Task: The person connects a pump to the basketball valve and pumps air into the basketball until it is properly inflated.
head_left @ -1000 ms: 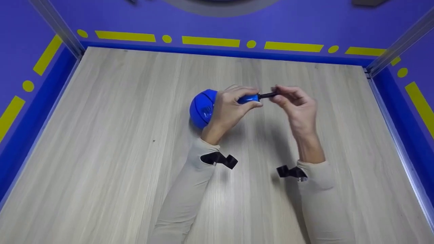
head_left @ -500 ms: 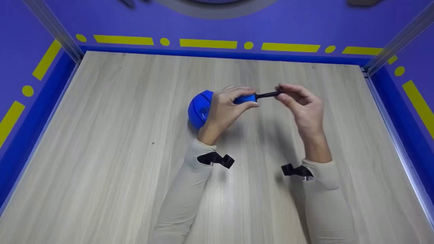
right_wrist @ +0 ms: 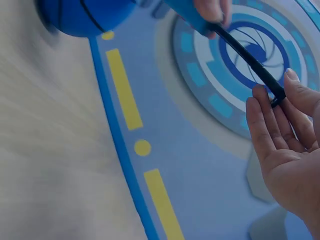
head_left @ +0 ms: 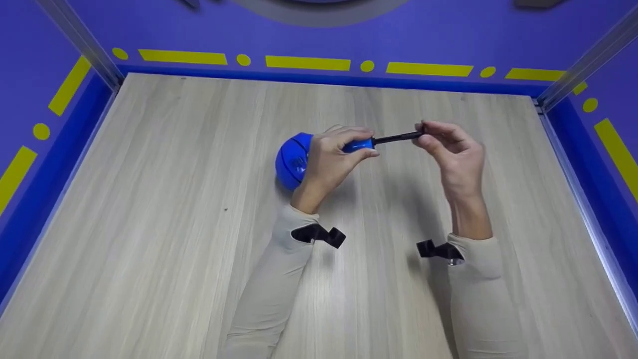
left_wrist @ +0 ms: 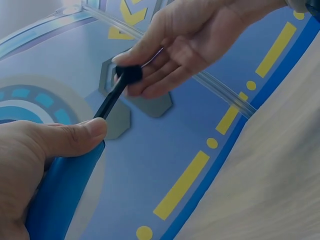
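A blue hand pump (head_left: 361, 145) is held above the table, roughly level. My left hand (head_left: 329, 154) grips its blue barrel (left_wrist: 67, 192), thumb along the near side. From the barrel's right end a thin black rod (head_left: 394, 138) stands well out. My right hand (head_left: 458, 157) pinches the rod's black end piece (left_wrist: 129, 74) between thumb and fingers; in the right wrist view the other fingers lie fairly straight beneath the end piece. Behind my left hand a blue ball (head_left: 290, 162) with black lines sits on the table, partly hidden. Whether the pump touches the ball is hidden.
The wood-grain table (head_left: 169, 199) is bordered by a blue back wall (head_left: 438, 30) with yellow markings and by blue side walls (head_left: 30, 89). A black wrist mount (head_left: 319, 234) sticks out from each sleeve.
My right hand has moved right, drawing the black rod farther out of the hand pump's barrel. My left hand keeps its grip, and the ball stays nearly in place.
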A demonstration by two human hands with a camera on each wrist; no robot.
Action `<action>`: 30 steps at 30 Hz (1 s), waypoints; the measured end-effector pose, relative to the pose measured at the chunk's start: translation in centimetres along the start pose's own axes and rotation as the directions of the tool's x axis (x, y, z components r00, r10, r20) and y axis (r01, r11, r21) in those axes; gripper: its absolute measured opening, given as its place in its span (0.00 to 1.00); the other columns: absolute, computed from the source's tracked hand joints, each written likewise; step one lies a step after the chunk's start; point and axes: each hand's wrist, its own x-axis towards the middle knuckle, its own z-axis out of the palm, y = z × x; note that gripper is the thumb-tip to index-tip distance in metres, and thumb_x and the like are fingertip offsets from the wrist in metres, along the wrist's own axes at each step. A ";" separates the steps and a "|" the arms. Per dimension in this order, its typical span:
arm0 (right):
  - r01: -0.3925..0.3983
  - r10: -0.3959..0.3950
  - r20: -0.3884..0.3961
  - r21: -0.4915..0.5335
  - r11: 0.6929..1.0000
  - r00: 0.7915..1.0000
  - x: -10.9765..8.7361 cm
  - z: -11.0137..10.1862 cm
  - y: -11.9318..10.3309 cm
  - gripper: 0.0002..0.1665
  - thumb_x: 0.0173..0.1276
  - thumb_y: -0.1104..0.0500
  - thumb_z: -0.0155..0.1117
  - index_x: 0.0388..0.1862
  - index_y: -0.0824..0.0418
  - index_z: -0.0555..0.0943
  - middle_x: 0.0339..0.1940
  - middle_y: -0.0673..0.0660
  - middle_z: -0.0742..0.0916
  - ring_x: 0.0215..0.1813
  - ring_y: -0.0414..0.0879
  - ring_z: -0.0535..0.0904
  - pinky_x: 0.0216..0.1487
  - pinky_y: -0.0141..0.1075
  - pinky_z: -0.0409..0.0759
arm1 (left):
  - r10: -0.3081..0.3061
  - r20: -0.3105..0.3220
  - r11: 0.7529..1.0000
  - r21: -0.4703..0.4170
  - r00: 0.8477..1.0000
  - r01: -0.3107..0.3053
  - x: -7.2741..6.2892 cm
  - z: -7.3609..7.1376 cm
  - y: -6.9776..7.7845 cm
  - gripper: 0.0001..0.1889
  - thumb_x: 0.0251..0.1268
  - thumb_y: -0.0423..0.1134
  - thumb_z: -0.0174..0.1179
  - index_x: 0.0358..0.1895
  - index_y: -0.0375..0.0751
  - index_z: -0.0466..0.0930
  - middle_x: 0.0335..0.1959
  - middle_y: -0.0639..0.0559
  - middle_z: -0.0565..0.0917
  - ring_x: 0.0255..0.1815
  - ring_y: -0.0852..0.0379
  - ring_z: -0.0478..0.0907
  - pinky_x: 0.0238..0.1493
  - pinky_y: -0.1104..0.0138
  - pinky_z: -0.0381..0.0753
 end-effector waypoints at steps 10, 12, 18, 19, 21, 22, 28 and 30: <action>-0.007 0.024 0.113 -0.154 0.988 0.993 -1.0 2.7 1.6 0.16 0.70 0.69 0.75 0.53 0.75 0.86 0.51 0.66 0.90 0.54 0.53 0.88 0.57 0.38 0.85 | 0.036 0.006 0.999 0.015 0.999 -0.036 0.0 0.7 0.7 0.16 0.56 0.35 0.82 0.45 0.30 0.92 0.44 0.42 0.92 0.48 0.47 0.90 0.56 0.70 0.83; -0.012 0.027 0.104 -0.142 0.990 0.994 -1.0 2.7 1.6 0.16 0.70 0.69 0.75 0.54 0.75 0.86 0.50 0.66 0.90 0.53 0.53 0.88 0.57 0.39 0.85 | 0.030 0.012 0.999 0.011 0.999 -0.031 0.0 0.7 0.6 0.16 0.57 0.36 0.82 0.46 0.30 0.92 0.45 0.42 0.92 0.49 0.48 0.89 0.56 0.69 0.83; -0.032 0.055 0.113 -0.195 0.980 0.992 -1.0 2.7 1.6 0.17 0.71 0.69 0.74 0.56 0.73 0.86 0.52 0.66 0.89 0.53 0.53 0.88 0.57 0.40 0.85 | -0.008 0.061 1.000 0.025 0.998 0.007 0.1 0.2 0.5 0.17 0.59 0.37 0.81 0.48 0.31 0.92 0.48 0.44 0.92 0.52 0.49 0.88 0.58 0.70 0.81; -0.037 0.060 0.114 -0.200 0.979 0.992 -1.0 2.7 1.7 0.17 0.70 0.70 0.74 0.57 0.73 0.86 0.53 0.66 0.89 0.53 0.54 0.88 0.57 0.40 0.85 | -0.016 0.071 0.999 0.030 0.997 0.014 0.1 0.1 0.5 0.17 0.59 0.37 0.81 0.49 0.31 0.92 0.48 0.44 0.92 0.53 0.48 0.88 0.59 0.70 0.81; -0.041 0.066 0.114 -0.205 0.978 0.991 -1.0 2.7 1.7 0.17 0.70 0.71 0.73 0.57 0.73 0.85 0.53 0.67 0.89 0.53 0.53 0.88 0.57 0.41 0.85 | -0.025 0.088 0.999 0.035 0.996 0.022 0.1 -0.1 0.5 0.18 0.60 0.36 0.80 0.50 0.31 0.91 0.50 0.43 0.91 0.55 0.48 0.87 0.61 0.70 0.79; -0.043 0.066 0.112 -0.200 0.979 0.992 -1.0 2.7 1.7 0.17 0.70 0.71 0.73 0.57 0.73 0.85 0.53 0.67 0.89 0.53 0.53 0.88 0.57 0.41 0.85 | -0.025 0.096 0.999 0.036 0.995 0.022 0.1 -0.2 0.5 0.18 0.60 0.36 0.80 0.50 0.31 0.91 0.51 0.43 0.91 0.56 0.48 0.87 0.62 0.70 0.79; -0.042 0.058 0.098 -0.164 0.986 0.994 -1.1 2.7 1.8 0.16 0.71 0.70 0.74 0.56 0.74 0.85 0.51 0.67 0.89 0.52 0.53 0.88 0.57 0.42 0.85 | 0.001 0.125 0.999 0.038 0.992 -0.005 0.2 -0.4 0.5 0.17 0.63 0.37 0.78 0.52 0.32 0.91 0.56 0.43 0.89 0.60 0.48 0.85 0.66 0.70 0.76; -0.039 0.056 0.101 -0.164 0.986 0.993 -1.1 2.7 1.8 0.17 0.71 0.68 0.74 0.56 0.74 0.86 0.51 0.67 0.89 0.53 0.53 0.88 0.57 0.42 0.85 | 0.007 0.129 0.999 0.037 0.992 -0.012 0.2 -0.5 0.5 0.17 0.64 0.38 0.78 0.52 0.33 0.91 0.57 0.42 0.89 0.61 0.47 0.84 0.67 0.69 0.75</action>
